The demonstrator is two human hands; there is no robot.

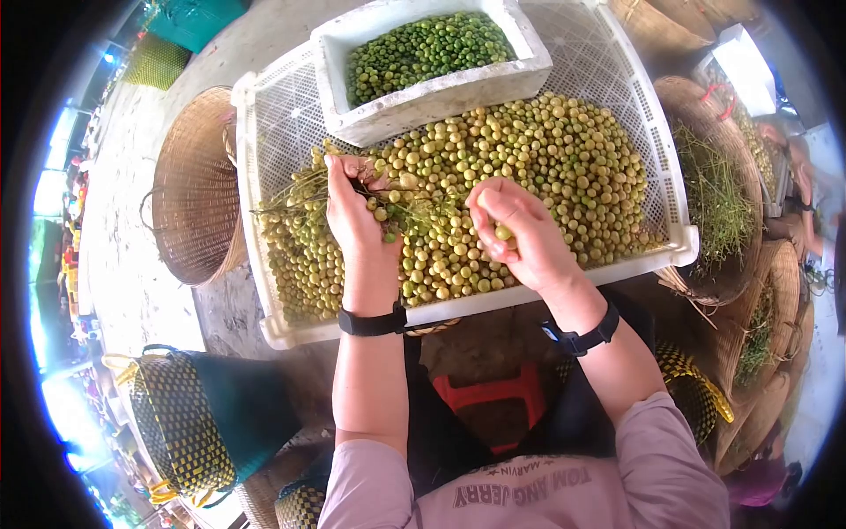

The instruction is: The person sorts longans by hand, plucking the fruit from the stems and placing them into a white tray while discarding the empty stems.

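My left hand [357, 207] is closed round a bunch of thin green-brown stems [300, 196], with a few small round fruits still attached. The stems stick out to the left of it. To the right, my right hand [523, 231] has its fingers curled round a small round yellow-green fruit [503, 232]; any others in the palm are hidden. Under both hands, a layer of loose yellow-green fruits [564, 167] lies in a white perforated crate [264, 115]. A white foam box [423, 101] full of smaller dark green fruits [423, 57] stands at the crate's far side.
A tall woven basket [196, 189] lies tilted left of the crate. On the right, a round basket [696, 106] holds bare stems [709, 203]. A yellow-and-black woven basket [181, 423] sits lower left. Below is a red stool [493, 397]. Another person's arm [800, 172] shows far right.
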